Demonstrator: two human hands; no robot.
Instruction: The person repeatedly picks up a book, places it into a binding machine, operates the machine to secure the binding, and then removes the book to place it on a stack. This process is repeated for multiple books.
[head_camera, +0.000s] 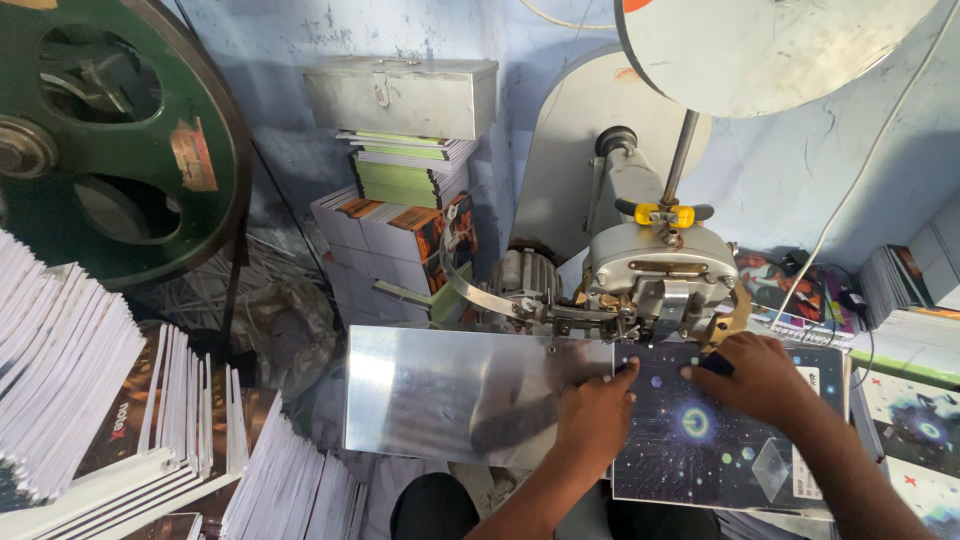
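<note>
Both hands press flat on a dark booklet (700, 440) with a starry cover, low and right of centre in the frame; neither one grasps it. Left hand (595, 410) lies on the booklet's left edge with fingers spread, the index fingertip reaching up toward the machine. Right hand (760, 375) rests on the upper part of the cover, fingers curled a little, just below the machine's head. The booklet sits partly on a shiny metal plate (450, 390) that stretches left across the middle of the frame and mirrors the left forearm.

Directly above the hands stands the grey stitching machine (655, 270), with a yellow wing nut (664, 213) on top and a bent metal arm (480, 290) running out to its left. Its head crowds the booklet's top edge, touching or nearly touching the right fingers. A pale disc (760, 50) hangs at the upper right.

At the upper left is a big green wheel (110, 130). Top centre, a grey metal box (400, 95) sits on a stack of booklets (400, 210) against the blue wall. White stacks of pages (110, 400) fill the lower left. More covers of the same starry kind (915, 430) lie at the right edge, and other printed books (800, 295) lie behind the machine.
</note>
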